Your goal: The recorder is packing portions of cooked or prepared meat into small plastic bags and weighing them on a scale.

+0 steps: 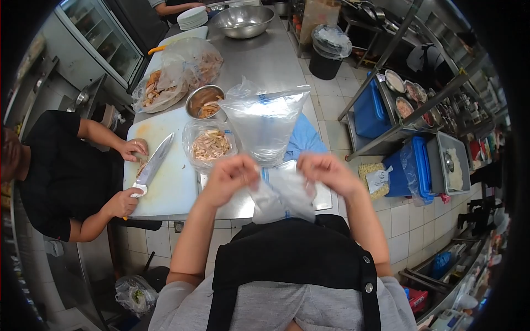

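Note:
Between my hands is a clear plastic bag point(283, 198) with a blue stripe, hanging down against my black apron. My left hand point(232, 178) pinches the bag's upper left side. At its upper right, my right hand point(329, 173) is blurred, with fingers curled by the bag's edge; it appears to grip it. Just beyond lies a stack of clear plastic bags point(265, 124), the top one standing up. Left of the stack, an open plastic bag holds sliced meat strips point(210, 145). Behind that sits a steel bowl point(203, 101) with some brown meat pieces inside.
At my left a co-worker holds a large knife point(155, 163) over a white cutting board point(174, 198). Farther back are a big bag of meat point(182, 74) and a wide steel basin point(242, 22). A blue cloth point(307, 138) lies along the table's right edge.

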Demonstrator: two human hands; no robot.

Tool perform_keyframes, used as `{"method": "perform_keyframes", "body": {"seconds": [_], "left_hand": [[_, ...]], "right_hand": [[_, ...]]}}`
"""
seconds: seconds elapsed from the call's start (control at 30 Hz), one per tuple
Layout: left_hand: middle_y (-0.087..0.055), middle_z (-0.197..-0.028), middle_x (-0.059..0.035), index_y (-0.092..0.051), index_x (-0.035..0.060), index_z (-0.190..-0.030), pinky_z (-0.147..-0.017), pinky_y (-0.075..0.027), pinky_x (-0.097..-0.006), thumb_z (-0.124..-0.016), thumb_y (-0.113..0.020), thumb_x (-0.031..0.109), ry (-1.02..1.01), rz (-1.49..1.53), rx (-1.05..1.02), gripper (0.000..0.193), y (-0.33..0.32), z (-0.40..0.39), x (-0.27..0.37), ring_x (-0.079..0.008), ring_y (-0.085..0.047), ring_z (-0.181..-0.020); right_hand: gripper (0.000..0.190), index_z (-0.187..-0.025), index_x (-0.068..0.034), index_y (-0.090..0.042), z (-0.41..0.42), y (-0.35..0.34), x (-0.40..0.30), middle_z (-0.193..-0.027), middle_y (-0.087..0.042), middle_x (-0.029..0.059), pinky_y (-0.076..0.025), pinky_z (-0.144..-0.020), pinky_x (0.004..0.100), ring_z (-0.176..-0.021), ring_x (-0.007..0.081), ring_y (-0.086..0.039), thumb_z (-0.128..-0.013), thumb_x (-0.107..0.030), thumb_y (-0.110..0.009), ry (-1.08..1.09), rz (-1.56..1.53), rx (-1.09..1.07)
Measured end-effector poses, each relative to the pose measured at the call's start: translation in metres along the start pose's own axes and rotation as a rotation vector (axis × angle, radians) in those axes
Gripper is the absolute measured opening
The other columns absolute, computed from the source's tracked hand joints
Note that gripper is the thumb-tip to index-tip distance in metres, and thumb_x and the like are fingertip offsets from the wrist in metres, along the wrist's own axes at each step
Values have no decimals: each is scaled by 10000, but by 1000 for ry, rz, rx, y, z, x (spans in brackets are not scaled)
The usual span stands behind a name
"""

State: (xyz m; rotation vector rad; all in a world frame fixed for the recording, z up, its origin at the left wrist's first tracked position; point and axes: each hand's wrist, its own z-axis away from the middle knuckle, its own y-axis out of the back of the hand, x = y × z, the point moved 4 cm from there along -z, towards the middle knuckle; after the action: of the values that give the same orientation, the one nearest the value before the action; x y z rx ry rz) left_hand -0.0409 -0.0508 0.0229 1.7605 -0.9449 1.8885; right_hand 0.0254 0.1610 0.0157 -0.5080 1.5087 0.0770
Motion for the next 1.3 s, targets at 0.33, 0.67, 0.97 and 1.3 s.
{"method": "perform_keyframes", "body": {"seconds": [0.33, 0.67, 0.97, 1.3], "left_hand": [[-526, -724, 48, -561, 48, -844, -605, -384, -185, -899, -518, 91, -64, -416, 238, 82, 57, -90, 48, -39, -501, -679], [-638, -934, -105, -575, -40, -1111, -731, -473, -293, -862, -536, 126, 159, -265, 374, 302, 65, -101, -46, -198, -600, -856], [-613, -1062, -123, -560, -25, -1142, -846, -456, -297, -858, -540, 25, 276, -457, 121, 289, 72, -93, -36, -192, -570, -962], [-595, -1116, -115, -546, -2, -1185, -820, -448, -292, -816, -596, 126, 266, -854, -150, 394, 72, -76, -12, -173, -546, -967]], "right_hand": [[205, -778, -55, -533, -105, 35, -49, -648, -512, -11, -332, -490, 224, -551, 55, -423, -892, -219, -579, -4, 219, 462], [173, -831, -16, -551, -93, 39, 73, -636, -529, 22, -350, -459, 233, -522, 83, -450, -889, -161, -474, -216, 55, 684], [167, -880, -31, -531, -68, 12, 55, -705, -553, 28, -424, -607, 246, -618, 92, -506, -912, -194, -514, 43, -179, 736], [510, -1208, -17, -401, -80, 13, 67, -1144, -461, 110, -347, -928, 296, -1082, 188, -440, -865, -345, -587, 310, -155, 615]]}}
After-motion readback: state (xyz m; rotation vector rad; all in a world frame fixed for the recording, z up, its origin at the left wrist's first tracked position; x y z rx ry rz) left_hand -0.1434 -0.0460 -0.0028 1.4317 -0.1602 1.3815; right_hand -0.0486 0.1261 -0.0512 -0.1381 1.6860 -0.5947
